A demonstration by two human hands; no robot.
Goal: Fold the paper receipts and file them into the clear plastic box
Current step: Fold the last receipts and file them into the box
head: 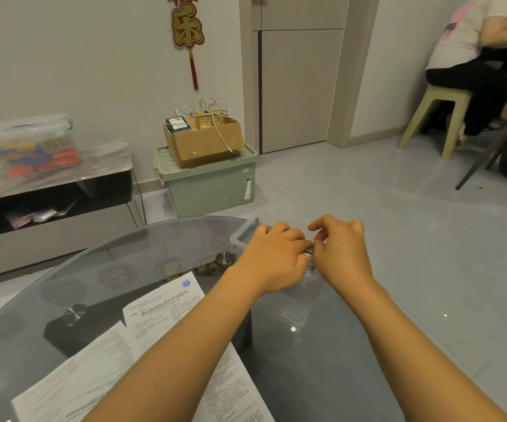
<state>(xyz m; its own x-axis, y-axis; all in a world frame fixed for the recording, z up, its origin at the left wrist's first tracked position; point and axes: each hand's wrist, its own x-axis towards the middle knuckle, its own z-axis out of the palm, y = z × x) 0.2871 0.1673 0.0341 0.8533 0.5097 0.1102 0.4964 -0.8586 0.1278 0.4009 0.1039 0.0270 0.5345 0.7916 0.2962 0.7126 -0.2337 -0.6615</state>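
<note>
Printed sheets lie flat nearest the camera on the glass table, approx 7 o'clock of the hands. Left hand & right hand meet over the clear plastic box at table's 1 o'clock edge, fingers curled, pinching what looks like a small folded receipt, mostly hidden.

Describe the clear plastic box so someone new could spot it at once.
Start at the round glass table. At its far right edge both hands meet, left hand and right hand, over the clear plastic box. Unlike the flat printed sheets nearer, it is see-through.
</note>
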